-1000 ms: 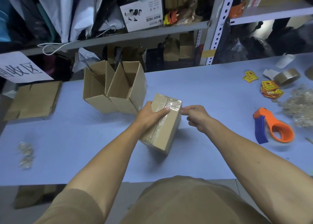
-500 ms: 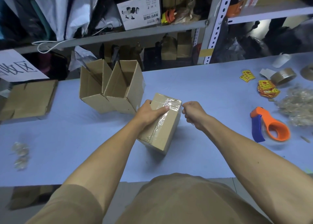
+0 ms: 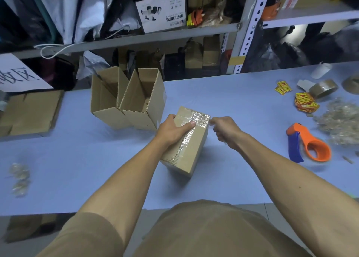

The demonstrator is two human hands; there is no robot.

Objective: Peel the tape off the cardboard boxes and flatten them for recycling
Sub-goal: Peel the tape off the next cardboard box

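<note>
A small sealed cardboard box (image 3: 189, 155) stands tilted on the blue table (image 3: 77, 159), with clear tape (image 3: 200, 119) over its top and down its side. My left hand (image 3: 172, 129) grips the box's top left edge, thumb laid across the tape. At the box's top right corner my right hand (image 3: 225, 130) pinches the clear tape, fingers curled. Two opened cardboard boxes (image 3: 128, 99) stand just behind, to the left.
A flattened cardboard sheet (image 3: 29, 112) lies far left. An orange and blue tape dispenser (image 3: 308, 146) sits to the right, with a heap of peeled tape (image 3: 342, 121), tape rolls (image 3: 323, 88) and yellow stickers (image 3: 305, 102) beyond. Crumpled tape bits (image 3: 19, 179) lie near left. Shelving stands behind the table.
My right hand has shifted slightly toward the box's top right corner and stays pinched there. The left hand keeps its hold on the box.
</note>
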